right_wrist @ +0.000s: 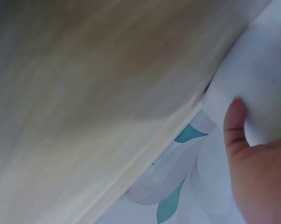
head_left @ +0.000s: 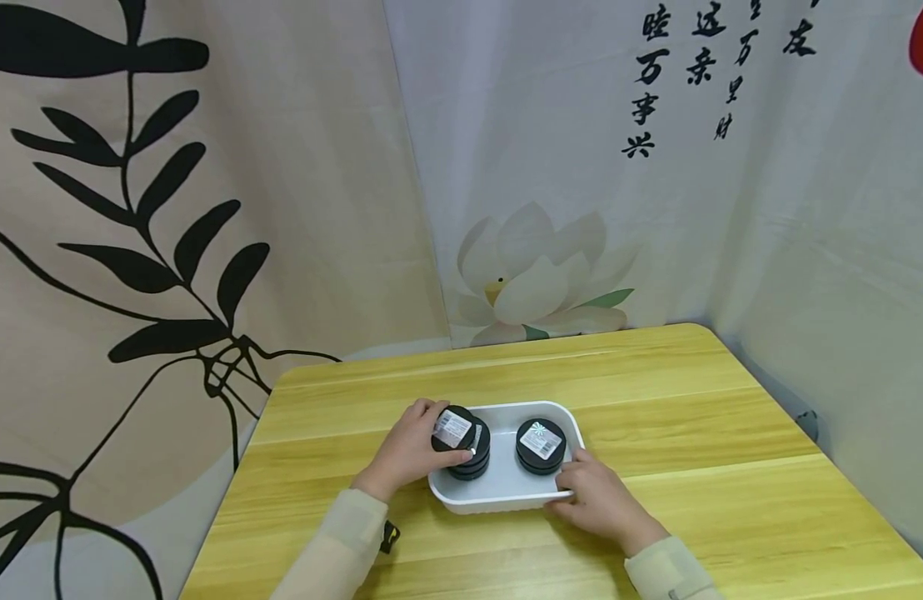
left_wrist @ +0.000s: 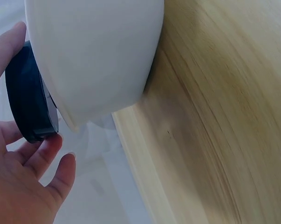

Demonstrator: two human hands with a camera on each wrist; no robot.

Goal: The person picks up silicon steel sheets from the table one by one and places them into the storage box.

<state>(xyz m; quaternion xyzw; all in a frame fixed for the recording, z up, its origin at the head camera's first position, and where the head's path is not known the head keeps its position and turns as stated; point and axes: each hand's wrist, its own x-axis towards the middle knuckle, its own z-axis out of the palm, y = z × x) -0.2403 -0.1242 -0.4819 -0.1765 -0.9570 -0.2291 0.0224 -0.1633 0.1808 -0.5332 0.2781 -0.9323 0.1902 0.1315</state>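
In the head view a white tray point(head_left: 499, 503) lies on the table. My left hand point(head_left: 401, 450) holds a thick black disc point(head_left: 451, 428) with a white label, tilted at the tray's left end. Right behind it, inside the tray, are stacked black discs point(head_left: 472, 469). Another stack of labelled black discs point(head_left: 540, 443) sits in the tray's right half. The left wrist view has the held disc point(left_wrist: 23, 95) between thumb and fingers, outside the tray's wall point(left_wrist: 96, 56). My right hand point(head_left: 600, 502) grips the tray's right front rim; its thumb point(right_wrist: 236, 121) lies against the outer wall.
The wooden table point(head_left: 694, 417) has a rounded far corner. Printed cloth curtains point(head_left: 334, 167) hang behind it and at both sides. A small black and yellow item point(head_left: 390, 537) shows by my left wrist.
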